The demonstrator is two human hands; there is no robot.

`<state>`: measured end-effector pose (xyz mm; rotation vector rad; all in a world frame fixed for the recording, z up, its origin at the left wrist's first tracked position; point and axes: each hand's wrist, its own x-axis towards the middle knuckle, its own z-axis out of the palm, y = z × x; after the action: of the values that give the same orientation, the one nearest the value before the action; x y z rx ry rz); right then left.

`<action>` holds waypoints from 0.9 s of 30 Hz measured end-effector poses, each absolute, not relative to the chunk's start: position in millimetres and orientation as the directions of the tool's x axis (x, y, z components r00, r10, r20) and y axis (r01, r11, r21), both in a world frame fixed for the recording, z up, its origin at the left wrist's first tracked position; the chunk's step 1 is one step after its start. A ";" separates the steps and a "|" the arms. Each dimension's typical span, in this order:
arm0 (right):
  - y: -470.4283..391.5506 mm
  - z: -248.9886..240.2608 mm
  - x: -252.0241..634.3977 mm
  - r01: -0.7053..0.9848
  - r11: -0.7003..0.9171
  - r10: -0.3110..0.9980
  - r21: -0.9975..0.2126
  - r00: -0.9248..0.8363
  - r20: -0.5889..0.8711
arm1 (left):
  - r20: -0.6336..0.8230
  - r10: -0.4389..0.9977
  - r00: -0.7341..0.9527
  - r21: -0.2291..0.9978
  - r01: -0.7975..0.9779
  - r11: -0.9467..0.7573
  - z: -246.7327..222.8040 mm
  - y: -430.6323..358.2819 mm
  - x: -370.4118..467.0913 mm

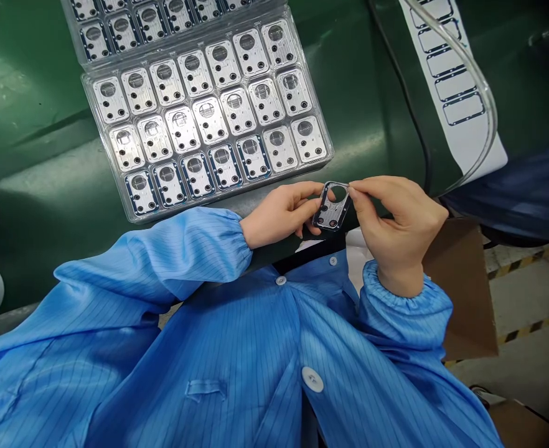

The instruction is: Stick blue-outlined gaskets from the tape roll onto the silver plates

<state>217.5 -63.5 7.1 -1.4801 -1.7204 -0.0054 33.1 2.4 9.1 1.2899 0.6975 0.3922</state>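
Note:
In front of my body, my left hand (288, 211) grips a small silver metal plate (333, 214) by its left side. The plate has one large round hole, smaller holes below it and a thin dark frame-like gasket round its border. The thumb and index finger of my right hand (396, 214) pinch the plate's upper right corner; whether they hold the plate or only the gasket edge is too small to tell. Left of my hands, a clear plastic tray (323, 140) holds rows of similar plates, several of them in the nearest row with dark blue borders.
Behind that tray lies another tray (76, 46) of blue-bordered plates. A white sheet (482, 149) with dark blue frame gaskets lies right, crossed by a clear tube (492, 112). A black cable (408, 102) runs over the green table (349, 74). A cardboard box (465, 292) stands below.

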 end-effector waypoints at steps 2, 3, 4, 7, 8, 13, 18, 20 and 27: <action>-63.8 4.8 218.2 0.814 0.316 0.792 -0.488 0.057 0.608 | -0.243 0.624 0.743 0.960 0.093 0.264 8.2 2.8 32.9; -64.2 3.9 218.3 0.816 0.303 0.796 -0.492 0.068 0.601 | -0.240 0.622 0.745 0.960 0.085 0.268 7.7 2.9 32.7; -64.8 3.1 218.2 0.818 0.276 0.807 -0.505 0.088 0.584 | -0.237 0.620 0.748 0.959 0.080 0.271 7.4 2.8 32.6; -67.3 0.8 217.3 0.795 0.190 0.830 -0.576 0.183 0.527 | -0.233 0.621 0.749 0.960 0.077 0.268 7.2 2.3 32.3; -68.2 0.0 216.9 0.774 0.173 0.831 -0.609 0.217 0.513 | -0.235 0.623 0.746 0.960 0.080 0.267 7.3 2.1 32.3; -72.2 -2.5 214.4 0.627 0.132 0.835 -0.768 0.347 0.427 | -0.250 0.625 0.739 0.958 0.092 0.273 8.4 1.9 32.5; -74.3 3.4 209.9 0.452 0.041 0.875 -0.891 0.414 0.251 | -0.234 0.628 0.742 0.963 0.086 0.257 8.7 1.7 32.4; -74.3 5.2 208.4 0.429 0.023 0.889 -0.903 0.405 0.214 | -0.233 0.629 0.742 0.964 0.089 0.252 8.8 1.4 32.4; -72.1 1.5 205.4 0.375 0.026 0.913 -0.927 0.368 0.174 | -0.248 0.627 0.738 0.960 0.102 0.260 8.9 1.4 33.3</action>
<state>205.4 -72.1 1.5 -1.5545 -1.1959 0.6283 33.3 1.4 8.9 1.2794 0.6913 0.3970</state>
